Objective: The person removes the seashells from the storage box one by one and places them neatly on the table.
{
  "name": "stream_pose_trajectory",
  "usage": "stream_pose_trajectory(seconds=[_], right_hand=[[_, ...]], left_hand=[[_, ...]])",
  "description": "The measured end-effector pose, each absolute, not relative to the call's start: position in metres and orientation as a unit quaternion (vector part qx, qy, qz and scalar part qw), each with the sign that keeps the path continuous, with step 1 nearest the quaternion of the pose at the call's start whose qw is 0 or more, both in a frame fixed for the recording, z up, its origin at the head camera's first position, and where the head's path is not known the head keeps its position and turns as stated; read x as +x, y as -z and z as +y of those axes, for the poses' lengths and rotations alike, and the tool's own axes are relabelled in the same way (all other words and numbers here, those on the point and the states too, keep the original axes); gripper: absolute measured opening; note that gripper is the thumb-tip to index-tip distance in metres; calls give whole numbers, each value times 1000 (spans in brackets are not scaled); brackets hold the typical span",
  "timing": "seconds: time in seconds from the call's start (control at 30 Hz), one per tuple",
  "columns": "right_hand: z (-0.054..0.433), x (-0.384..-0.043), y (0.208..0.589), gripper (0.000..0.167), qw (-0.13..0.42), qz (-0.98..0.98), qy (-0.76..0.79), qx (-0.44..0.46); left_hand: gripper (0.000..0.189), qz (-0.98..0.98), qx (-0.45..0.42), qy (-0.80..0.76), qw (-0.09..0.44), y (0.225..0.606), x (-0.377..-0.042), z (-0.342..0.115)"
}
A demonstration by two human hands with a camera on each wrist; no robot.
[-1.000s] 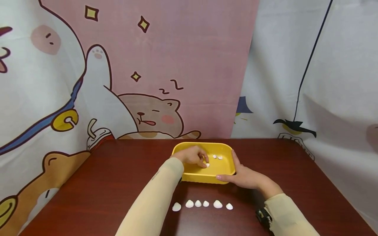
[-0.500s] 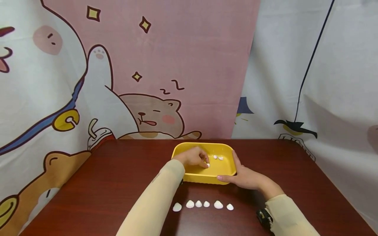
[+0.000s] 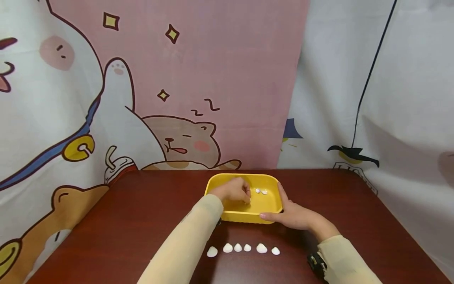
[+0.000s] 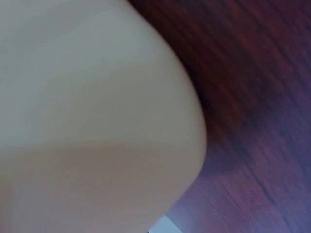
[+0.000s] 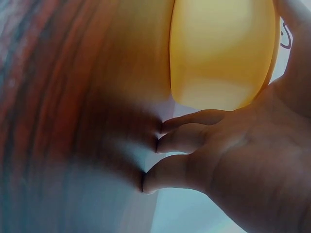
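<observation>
My left hand (image 3: 237,190) reaches into a yellow plastic box (image 3: 244,217) and pinches a small white seashell (image 3: 250,200) near its floor. Only a sliver of this shell shows past the fingertips. Two more white shells (image 3: 261,191) lie side by side in the right half of the box. At the box's front right corner, my right hand (image 3: 296,215) rests with straight, spread fingers, its thumb against the front wall. In the right wrist view several fingers (image 5: 187,138) stand on the table beside the yellow wall. The left wrist view shows mostly sleeve.
In front of the box, a row of several white seashells (image 3: 238,247) lies on the dark red wooden table (image 3: 149,221). Behind the table hangs a printed cloth (image 3: 241,86) with cartoon animals.
The left fingers have closed further over the seashell, so less of it shows. The right hand and the box have stayed in place; the head view has tilted slightly.
</observation>
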State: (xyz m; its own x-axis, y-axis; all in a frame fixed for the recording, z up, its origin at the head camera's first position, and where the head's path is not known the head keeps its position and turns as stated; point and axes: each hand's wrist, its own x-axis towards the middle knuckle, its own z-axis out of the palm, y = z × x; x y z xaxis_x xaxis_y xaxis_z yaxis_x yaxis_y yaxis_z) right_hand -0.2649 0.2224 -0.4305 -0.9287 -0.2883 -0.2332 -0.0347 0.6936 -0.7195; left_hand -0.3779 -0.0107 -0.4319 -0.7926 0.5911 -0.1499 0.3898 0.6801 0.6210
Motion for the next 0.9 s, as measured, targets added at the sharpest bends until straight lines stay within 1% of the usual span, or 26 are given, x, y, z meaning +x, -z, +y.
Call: stream_pose_trajectory(seconds=[0.1,0.3,0.53,0.73,0.9], right_hand=[[221,-266,431,138,160,908,377,-87],[222,-266,431,137,156,909,376,-91],[222,-264,433,136,160,909,374,-89],[223,-264,433,138,160,912,370,-82],[223,-263,432,138,156,912,370,-81]], left_hand=[[6,902,278,-289,160,430,-377,-12],[4,899,305,-276,153,422,-373,-14],[15,889,341,-269,145,398,-361,-27],[15,884,348,-274,148,376,-342,-46],[12,870,362,-304,143,373,-317,-71]])
